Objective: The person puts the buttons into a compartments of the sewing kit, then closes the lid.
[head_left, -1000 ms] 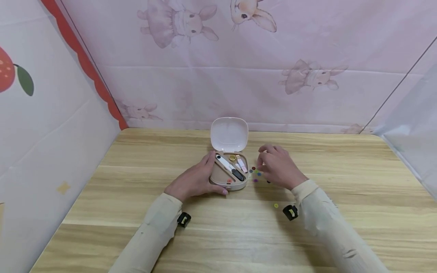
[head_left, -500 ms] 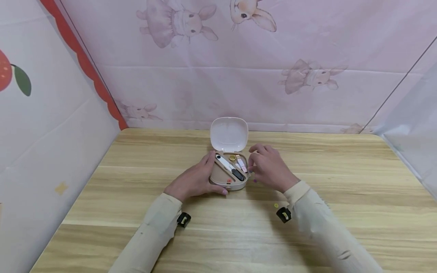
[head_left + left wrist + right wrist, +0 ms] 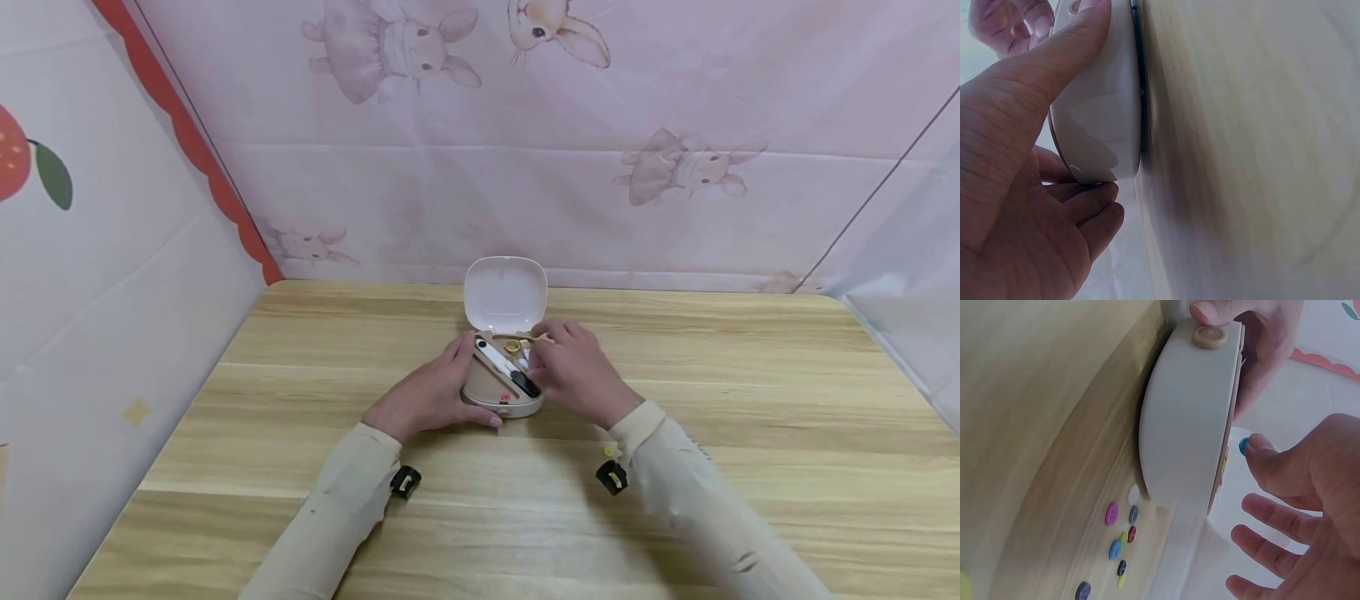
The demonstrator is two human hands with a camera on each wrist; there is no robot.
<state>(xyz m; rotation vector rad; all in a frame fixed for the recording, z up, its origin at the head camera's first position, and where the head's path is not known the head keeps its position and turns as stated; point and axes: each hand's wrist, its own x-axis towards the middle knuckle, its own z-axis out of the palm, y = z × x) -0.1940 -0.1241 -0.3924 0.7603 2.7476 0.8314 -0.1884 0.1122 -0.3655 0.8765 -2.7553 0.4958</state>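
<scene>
A small white box [image 3: 517,411] with a tan inner tray stands on the table, its white lid [image 3: 506,296] raised at the back. My left hand [image 3: 427,392] grips the box from the left, thumb at the front near its round tan catch [image 3: 1209,337] and fingers along the side. Over the tray's right compartment is my right hand [image 3: 577,371]. It pinches a teal button [image 3: 1244,446] at the thumb tip, the other fingers spread. In the tray lie a slim white tool with a black end [image 3: 498,358], a gold ring-shaped piece [image 3: 512,345] and a red button [image 3: 505,397].
Right of the box, several loose buttons lie on the wooden table, among them a magenta button [image 3: 1112,514], a white button [image 3: 1133,494] and a light blue button [image 3: 1115,549]. A yellow button [image 3: 608,451] lies nearer, beside the right wrist. A pink rabbit-print cloth [image 3: 450,200] hangs behind.
My right hand has moved left from above the loose buttons to over the box's right compartment. The left hand has stayed on the box.
</scene>
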